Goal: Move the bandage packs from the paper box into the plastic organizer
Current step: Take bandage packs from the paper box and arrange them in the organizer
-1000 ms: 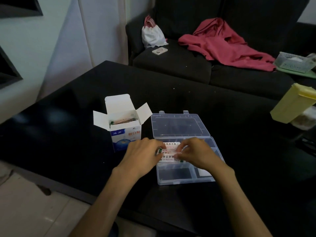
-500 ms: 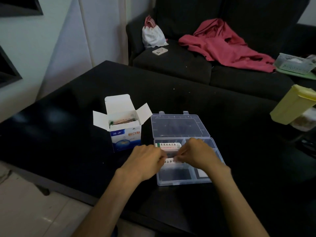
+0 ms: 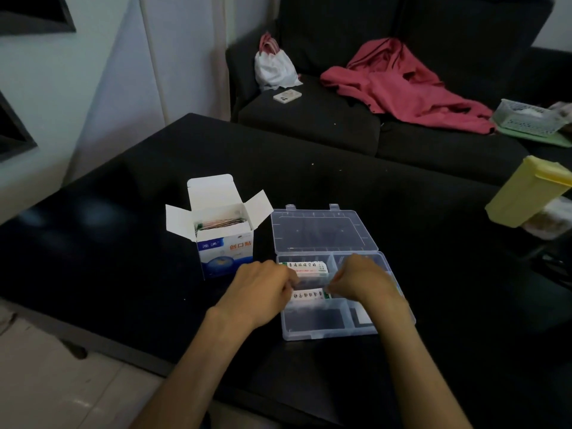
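Below, on a black surface (image 3: 402,212), sits a clear plastic organizer (image 3: 318,331) with its lid flat open, holding two white bandage packs with printed text: one pack (image 3: 305,267) in the far-left compartment, a second pack (image 3: 308,295) just nearer, both lying lengthwise left to right. Left hand (image 3: 258,291) and right hand (image 3: 363,278) have their fingers curled, pinching the nearer pack's two ends. Just left of the organizer stands the opened paper box (image 3: 224,239), more packs inside; dark bare surface surrounds both.

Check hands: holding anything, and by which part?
Both hands, left hand and right hand, pinch one bandage pack by its two short ends, over the plastic organizer.
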Demonstrator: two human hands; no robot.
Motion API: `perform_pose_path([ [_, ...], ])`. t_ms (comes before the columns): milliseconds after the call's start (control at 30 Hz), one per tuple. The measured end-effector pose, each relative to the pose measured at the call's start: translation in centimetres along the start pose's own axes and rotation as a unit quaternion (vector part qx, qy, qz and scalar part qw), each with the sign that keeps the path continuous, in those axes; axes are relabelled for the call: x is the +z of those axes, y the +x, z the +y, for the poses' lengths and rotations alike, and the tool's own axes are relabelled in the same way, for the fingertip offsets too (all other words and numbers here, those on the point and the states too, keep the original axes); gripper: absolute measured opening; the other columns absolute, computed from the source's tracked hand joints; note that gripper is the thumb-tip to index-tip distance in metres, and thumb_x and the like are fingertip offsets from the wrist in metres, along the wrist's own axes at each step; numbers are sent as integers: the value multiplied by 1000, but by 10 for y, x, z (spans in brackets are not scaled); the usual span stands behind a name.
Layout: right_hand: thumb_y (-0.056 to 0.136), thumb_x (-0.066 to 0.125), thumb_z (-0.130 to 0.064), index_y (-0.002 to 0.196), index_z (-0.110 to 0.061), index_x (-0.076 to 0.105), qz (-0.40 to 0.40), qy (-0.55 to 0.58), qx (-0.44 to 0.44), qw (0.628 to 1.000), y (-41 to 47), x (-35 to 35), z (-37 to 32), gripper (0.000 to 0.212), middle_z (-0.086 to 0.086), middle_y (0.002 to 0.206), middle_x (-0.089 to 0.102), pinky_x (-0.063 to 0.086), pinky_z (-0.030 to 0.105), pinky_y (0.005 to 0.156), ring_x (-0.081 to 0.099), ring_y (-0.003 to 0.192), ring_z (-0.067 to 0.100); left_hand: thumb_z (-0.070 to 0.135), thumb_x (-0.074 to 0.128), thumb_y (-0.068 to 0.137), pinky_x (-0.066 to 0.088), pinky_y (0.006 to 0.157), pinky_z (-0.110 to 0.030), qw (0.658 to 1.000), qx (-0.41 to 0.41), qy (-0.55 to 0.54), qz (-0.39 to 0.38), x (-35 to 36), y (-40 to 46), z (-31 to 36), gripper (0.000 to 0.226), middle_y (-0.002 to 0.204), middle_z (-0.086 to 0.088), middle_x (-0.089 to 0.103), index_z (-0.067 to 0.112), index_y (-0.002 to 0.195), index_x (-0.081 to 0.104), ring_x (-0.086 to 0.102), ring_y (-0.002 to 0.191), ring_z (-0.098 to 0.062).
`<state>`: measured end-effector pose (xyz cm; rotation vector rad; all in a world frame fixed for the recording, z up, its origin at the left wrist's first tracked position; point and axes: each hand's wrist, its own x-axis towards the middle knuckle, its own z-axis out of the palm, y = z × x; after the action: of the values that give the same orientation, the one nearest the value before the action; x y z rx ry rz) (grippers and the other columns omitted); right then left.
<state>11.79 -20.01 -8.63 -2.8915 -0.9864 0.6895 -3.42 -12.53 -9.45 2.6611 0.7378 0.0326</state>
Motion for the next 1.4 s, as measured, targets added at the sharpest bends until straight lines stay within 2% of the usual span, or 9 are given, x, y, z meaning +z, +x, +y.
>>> perform_pose_path([
  [200, 78, 73, -28, 102, -12, 60, -36, 45, -13, 998, 7, 1, 5, 32, 6, 100, 64, 52, 33, 84, 59, 91, 21, 28, 49, 96, 49, 88, -32, 1000, -7, -2, -12, -1, 0, 0, 28, 114, 4, 64, 33, 121, 61, 60, 98, -12],
  [367, 85, 67, -26, 98, -11, 62, -90, 131, -8, 987, 0, -22, 23, 20, 2, 76, 51, 36, 21, 53, 43, 63, 10, 28, 47, 97, 50, 87, -29, 1000, -8, -9, -3, -3, -2, -1, 28, 115, 7, 65, 35, 121, 61, 60, 98, -10],
  [433, 89, 62, -24, 92, -13, 63, -69, 180, -3, 981, -5, -34, 32, 11, 2, 76, 55, 36, 20, 54, 46, 63, 9, 32, 50, 96, 50, 86, -29, 999, -19, -7, 29, -7, -2, -2, 25, 114, 9, 65, 36, 118, 62, 59, 100, -8],
  [600, 90, 61, -18, 92, -11, 65, -32, 234, -7, 972, -12, -43, 40, 9, 3, 88, 66, 39, 20, 57, 56, 71, 7, 33, 61, 90, 50, 75, -22, 991, -80, -39, 96, -14, -2, -1, 8, 87, 12, 67, 29, 95, 66, 60, 80, -3],
  [733, 89, 61, -15, 100, -12, 66, -60, 176, -30, 982, -8, -22, 24, 13, 6, 104, 65, 48, 27, 77, 59, 91, 14, 39, 60, 90, 53, 74, -30, 987, -144, -47, 59, -7, -2, 2, 16, 73, 9, 67, 27, 83, 52, 62, 67, -3],
  [933, 95, 50, -22, 117, -13, 59, -36, 131, -37, 990, -3, 2, 7, 25, 8, 119, 60, 44, 41, 99, 55, 109, 25, 44, 49, 95, 51, 63, -25, 974, -208, -93, -13, -1, -1, 0, 21, 71, 6, 70, 23, 91, 46, 64, 59, -1],
  [1133, 92, 56, -13, 109, -8, 64, -62, 145, -53, 986, -6, -6, 10, 20, 9, 112, 63, 45, 30, 88, 57, 98, 18, 31, 55, 94, 59, 75, -37, 940, -236, -245, -5, 5, 4, -1, 16, 66, 1, 71, 25, 88, 42, 70, 62, -10],
  [1267, 93, 53, -14, 106, -8, 65, -48, 157, -62, 985, -3, -8, 13, 18, 10, 111, 63, 43, 27, 80, 51, 84, 13, 33, 57, 93, 58, 76, -38, 931, -249, -267, 20, 9, 11, 2, 17, 67, 1, 71, 23, 96, 44, 69, 62, -8],
  [1400, 92, 56, -21, 99, -9, 66, -47, 172, -71, 981, -5, -15, 22, 16, 7, 105, 64, 45, 28, 80, 53, 85, 13, 37, 57, 92, 59, 70, -32, 938, -240, -247, 35, 9, 12, 6, 17, 72, 4, 70, 25, 94, 46, 67, 57, -4],
])
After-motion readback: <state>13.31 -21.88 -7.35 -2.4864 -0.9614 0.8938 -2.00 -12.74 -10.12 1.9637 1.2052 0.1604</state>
